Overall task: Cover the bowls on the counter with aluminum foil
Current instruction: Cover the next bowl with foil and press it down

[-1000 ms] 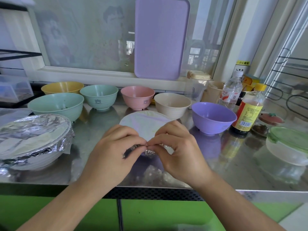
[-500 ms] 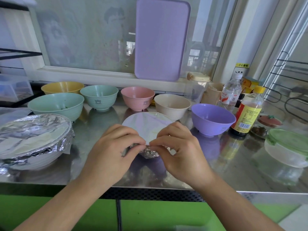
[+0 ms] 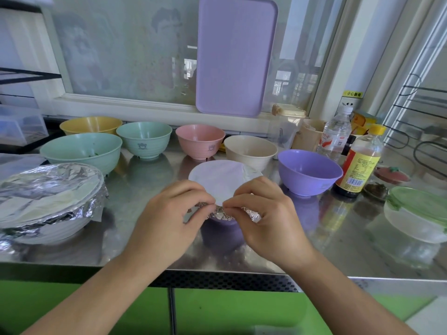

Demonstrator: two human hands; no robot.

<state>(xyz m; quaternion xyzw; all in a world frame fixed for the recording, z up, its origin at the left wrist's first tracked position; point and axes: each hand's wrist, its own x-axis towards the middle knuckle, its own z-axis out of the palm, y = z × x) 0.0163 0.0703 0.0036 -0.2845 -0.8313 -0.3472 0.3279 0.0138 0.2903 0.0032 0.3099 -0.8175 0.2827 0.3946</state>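
A small purple bowl (image 3: pixel 221 228) stands at the counter's front centre, its top covered by a smooth sheet of foil (image 3: pixel 220 182). My left hand (image 3: pixel 167 218) and my right hand (image 3: pixel 266 218) meet at the near rim, each pinching the crumpled foil edge (image 3: pixel 219 213) against the bowl. At the far left sits a large white bowl (image 3: pixel 53 228) wrapped in foil (image 3: pixel 48 187). Uncovered bowls stand behind: yellow (image 3: pixel 90 124), large green (image 3: pixel 81 151), small green (image 3: pixel 144 139), pink (image 3: pixel 200 140), cream (image 3: pixel 250 151) and purple (image 3: pixel 309 172).
Bottles (image 3: pixel 358 165) (image 3: pixel 335 134) stand at the right beside a glass container with a green lid (image 3: pixel 418 213). A purple tray (image 3: pixel 235 54) leans on the window. The steel counter (image 3: pixel 145 189) ends just below my wrists.
Both hands have stayed at the bowl's near rim, shifting their pinch slightly along the foil edge; more crumpled foil now shows pressed down under the fingers.
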